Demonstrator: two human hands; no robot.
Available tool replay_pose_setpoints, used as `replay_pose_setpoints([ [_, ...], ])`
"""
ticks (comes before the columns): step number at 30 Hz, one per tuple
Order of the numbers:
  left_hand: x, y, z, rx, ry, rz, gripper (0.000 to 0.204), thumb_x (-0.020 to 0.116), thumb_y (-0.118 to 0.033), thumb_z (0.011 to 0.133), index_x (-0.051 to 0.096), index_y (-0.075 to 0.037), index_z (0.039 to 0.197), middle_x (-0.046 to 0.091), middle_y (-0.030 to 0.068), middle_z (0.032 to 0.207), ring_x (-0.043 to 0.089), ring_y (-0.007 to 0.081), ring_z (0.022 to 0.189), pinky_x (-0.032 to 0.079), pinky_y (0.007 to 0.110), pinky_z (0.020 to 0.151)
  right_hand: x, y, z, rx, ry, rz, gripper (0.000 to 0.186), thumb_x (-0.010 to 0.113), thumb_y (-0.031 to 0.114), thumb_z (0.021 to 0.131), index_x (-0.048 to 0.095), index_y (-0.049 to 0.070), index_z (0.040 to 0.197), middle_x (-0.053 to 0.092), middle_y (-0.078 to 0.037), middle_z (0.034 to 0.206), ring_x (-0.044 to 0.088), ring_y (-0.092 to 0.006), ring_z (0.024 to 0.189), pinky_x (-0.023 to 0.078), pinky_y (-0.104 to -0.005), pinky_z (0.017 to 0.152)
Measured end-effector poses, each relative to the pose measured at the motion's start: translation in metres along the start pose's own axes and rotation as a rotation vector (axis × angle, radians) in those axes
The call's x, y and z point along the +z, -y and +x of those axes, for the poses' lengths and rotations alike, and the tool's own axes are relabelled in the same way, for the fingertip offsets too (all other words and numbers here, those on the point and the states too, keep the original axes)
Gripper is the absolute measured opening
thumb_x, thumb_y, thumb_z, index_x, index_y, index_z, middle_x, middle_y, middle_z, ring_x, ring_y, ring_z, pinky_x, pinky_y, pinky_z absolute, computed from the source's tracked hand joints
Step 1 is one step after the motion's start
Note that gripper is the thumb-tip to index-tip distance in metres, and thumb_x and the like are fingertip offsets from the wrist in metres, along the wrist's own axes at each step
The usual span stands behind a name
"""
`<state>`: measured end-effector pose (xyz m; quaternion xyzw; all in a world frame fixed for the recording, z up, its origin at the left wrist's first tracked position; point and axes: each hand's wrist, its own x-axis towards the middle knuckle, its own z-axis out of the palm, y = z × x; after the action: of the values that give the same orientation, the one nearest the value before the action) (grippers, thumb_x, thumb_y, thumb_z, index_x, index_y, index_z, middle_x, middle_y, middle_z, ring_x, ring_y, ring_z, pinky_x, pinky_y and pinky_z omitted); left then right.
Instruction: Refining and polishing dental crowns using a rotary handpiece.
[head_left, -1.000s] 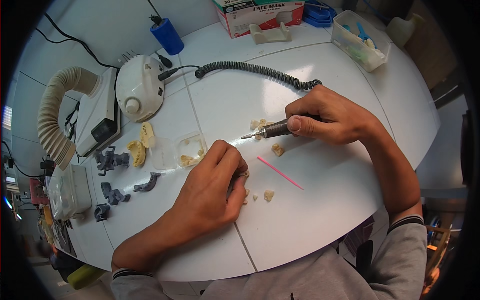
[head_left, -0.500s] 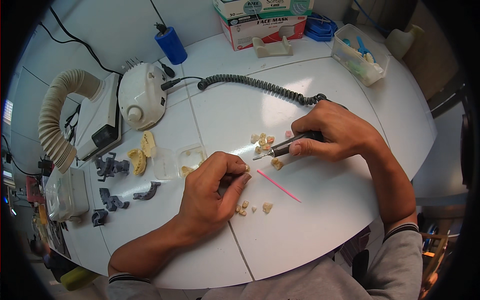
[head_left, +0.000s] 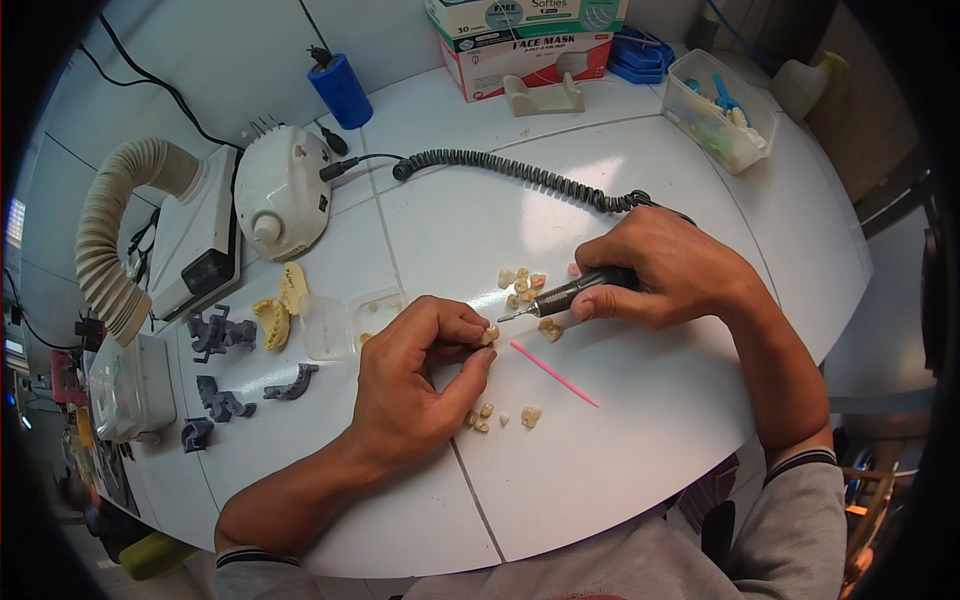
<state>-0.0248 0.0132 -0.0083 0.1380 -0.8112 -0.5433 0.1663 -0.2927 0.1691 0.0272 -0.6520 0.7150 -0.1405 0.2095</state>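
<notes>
Between thumb and fingertips, my left hand [head_left: 420,372] pinches a small cream tooth-shaped piece, a dental crown [head_left: 490,335]. My right hand [head_left: 660,270] is closed around a black rotary handpiece [head_left: 572,292], its metal bur pointing left, close to the crown; I cannot tell whether they touch. Beyond the bur lies a cluster of loose tooth pieces [head_left: 523,284], with a larger brownish piece [head_left: 549,329] just below the handpiece. A thin pink stick [head_left: 555,374] rests on the table right of my left hand. Nearer me sit several more tooth pieces [head_left: 486,411] and a wider one [head_left: 531,416].
A coiled black cord [head_left: 520,172] runs to a white control unit [head_left: 285,195]. At left stand a ribbed hose [head_left: 100,240], yellow dental casts [head_left: 272,322], grey dental models [head_left: 222,332] and an open clear box [head_left: 325,328]. Mask boxes [head_left: 530,60] and a plastic tub [head_left: 720,125] stand at the back.
My left fingers have turned and spread a little, showing more of the crown. My right hand and the handpiece have shifted slightly, the bur still near the crown.
</notes>
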Motion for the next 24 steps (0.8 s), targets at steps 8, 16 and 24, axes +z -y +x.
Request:
replay_pose_setpoints([
  [8, -0.0012, 0.001, -0.0022, -0.022, 0.004, -0.027, 0.019, 0.071, 0.012, 0.095, 0.062, 0.003, 0.109, 0.068, 0.0129, 0.118, 0.069, 0.0126, 0.105, 0.06, 0.026, 0.091, -0.0008, 0.0032, -0.001, -0.003, -0.012, 0.01, 0.075, 0.065, 0.077, 0.097, 0.076, 0.004, 0.08, 0.058, -0.011, 0.054, 0.059, -0.0309, 0.051, 0.045, -0.0451, 0.054],
  [16, -0.0026, 0.0016, -0.0034, -0.007, 0.002, 0.028, 0.025, 0.069, 0.012, 0.094, 0.059, 0.0, 0.114, 0.065, 0.0086, 0.112, 0.067, 0.0125, 0.103, 0.055, 0.028, 0.094, 0.0001, 0.0036, -0.0013, -0.007, -0.025, -0.013, 0.075, 0.066, 0.076, 0.097, 0.073, 0.004, 0.076, 0.057, -0.011, 0.053, 0.059, -0.0317, 0.051, 0.046, -0.0456, 0.055],
  [24, -0.0035, -0.0036, -0.0002, 0.046, -0.004, -0.013, 0.028, 0.067, 0.012, 0.096, 0.064, 0.003, 0.122, 0.062, 0.0092, 0.114, 0.068, 0.0142, 0.105, 0.058, 0.028, 0.094, -0.0006, 0.004, 0.0001, -0.006, -0.016, -0.007, 0.075, 0.066, 0.077, 0.096, 0.072, 0.005, 0.075, 0.055, -0.01, 0.052, 0.059, -0.0313, 0.051, 0.045, -0.0453, 0.054],
])
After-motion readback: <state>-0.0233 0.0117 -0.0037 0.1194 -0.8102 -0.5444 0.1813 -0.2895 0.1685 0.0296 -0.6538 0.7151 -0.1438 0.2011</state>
